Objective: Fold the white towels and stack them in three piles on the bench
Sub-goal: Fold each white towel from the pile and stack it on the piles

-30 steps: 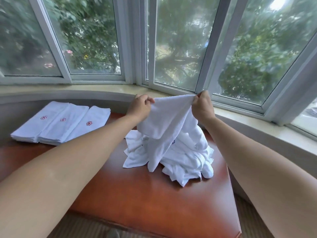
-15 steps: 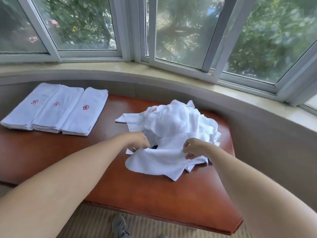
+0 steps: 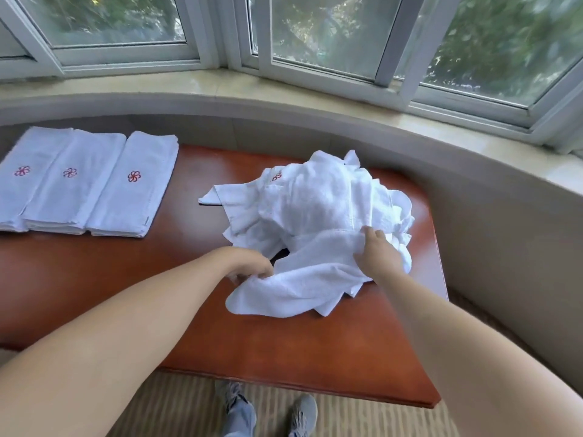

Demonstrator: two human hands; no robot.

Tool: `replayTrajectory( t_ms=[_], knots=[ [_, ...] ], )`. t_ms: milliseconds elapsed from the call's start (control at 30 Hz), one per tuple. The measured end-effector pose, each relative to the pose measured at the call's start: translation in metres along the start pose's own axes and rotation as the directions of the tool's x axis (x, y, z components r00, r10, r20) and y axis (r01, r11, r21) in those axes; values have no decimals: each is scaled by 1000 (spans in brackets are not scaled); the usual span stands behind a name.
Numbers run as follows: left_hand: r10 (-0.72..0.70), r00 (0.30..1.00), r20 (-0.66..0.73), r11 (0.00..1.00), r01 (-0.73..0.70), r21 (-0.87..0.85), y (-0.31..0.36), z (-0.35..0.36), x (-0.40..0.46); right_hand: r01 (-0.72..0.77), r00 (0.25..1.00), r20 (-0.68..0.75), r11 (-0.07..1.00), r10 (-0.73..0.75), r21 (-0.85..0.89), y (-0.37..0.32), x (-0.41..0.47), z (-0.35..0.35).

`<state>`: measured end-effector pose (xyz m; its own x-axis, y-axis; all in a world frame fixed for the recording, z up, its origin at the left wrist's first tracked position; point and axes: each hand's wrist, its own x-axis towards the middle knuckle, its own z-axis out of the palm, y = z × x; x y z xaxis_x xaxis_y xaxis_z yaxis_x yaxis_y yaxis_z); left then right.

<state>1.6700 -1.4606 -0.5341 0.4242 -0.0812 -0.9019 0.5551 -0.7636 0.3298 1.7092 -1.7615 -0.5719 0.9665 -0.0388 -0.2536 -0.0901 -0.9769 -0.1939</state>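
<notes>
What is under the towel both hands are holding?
The held towel lies partly on the wooden bench, partly draped over the unfolded towel heap. Anything else beneath it is covered.

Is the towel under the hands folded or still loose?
Loose. The towel lies rumpled and uneven on the bench, gripped by the left hand and right hand.
</notes>
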Motion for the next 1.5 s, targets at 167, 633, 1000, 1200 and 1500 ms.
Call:
replayTrajectory(
  t_ms=[167, 633, 1000, 1200, 1500],
  knots=[
    [64, 994, -94, 995, -71, -76, 7, 2, 3, -73, 976, 194, 989, 97, -126, 9, 0, -4],
    [278, 559, -781, 667, -698, -263, 111, -22, -84, 101, 915, -346, 713, 207, 694, -11, -24, -202],
    [148, 250, -957, 656, -749, -94, 114, -44, -148, 500, 828, -560, 401, 37, 767, -42, -77, -289],
    [86, 202, -976, 726, -683, -77, 82, -49, -156, 526, 850, -503, 205, -157, 825, -59, -94, -307],
    [-38, 172, -984, 747, -650, -143, 13, -50, -156, 123, 922, -73, 107, -381, 987, -102, -101, -279]
  ],
)
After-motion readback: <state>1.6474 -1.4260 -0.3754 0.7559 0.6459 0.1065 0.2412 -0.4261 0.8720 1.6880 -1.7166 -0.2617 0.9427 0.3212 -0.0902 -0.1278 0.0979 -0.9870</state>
